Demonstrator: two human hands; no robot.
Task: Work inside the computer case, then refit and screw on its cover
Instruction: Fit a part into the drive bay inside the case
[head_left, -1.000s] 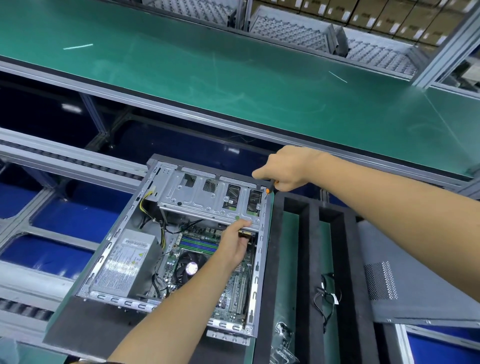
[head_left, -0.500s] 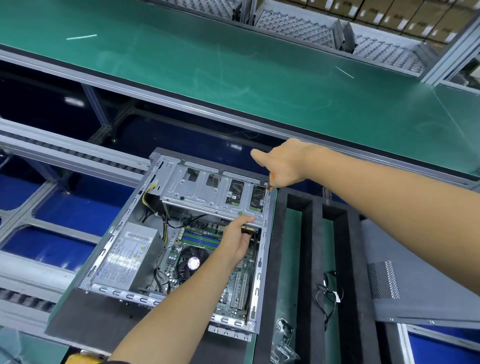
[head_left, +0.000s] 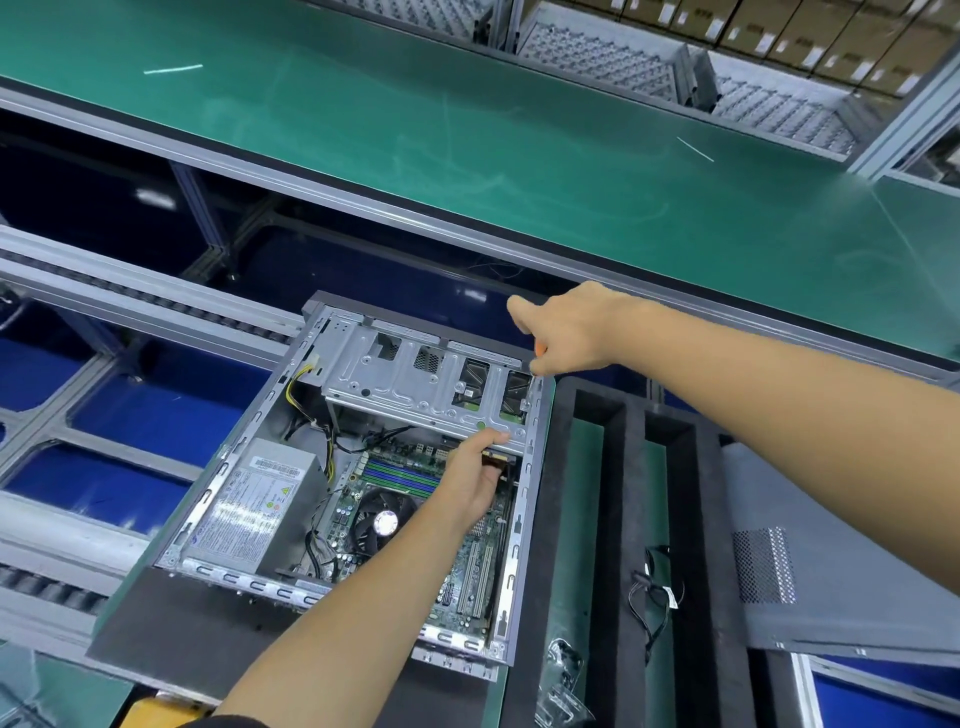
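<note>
Our left hand (head_left: 475, 475) pinches a connector (head_left: 496, 458) under the open case's (head_left: 530, 519) drive-cage edge; our right hand (head_left: 566, 332) grips an orange-handled tool (head_left: 540, 351) at its corner.

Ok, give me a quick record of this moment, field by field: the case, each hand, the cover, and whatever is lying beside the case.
case: open computer case, cover off, motherboard and power supply exposed
left hand: left hand inside the case, fingers at the drive cage lower edge
right hand: right hand at the case's far right corner, gripping an orange-handled tool, mostly hidden
cover: grey side panel lying to the right, not fitted
beside case: black foam tray with a loose cable
</note>
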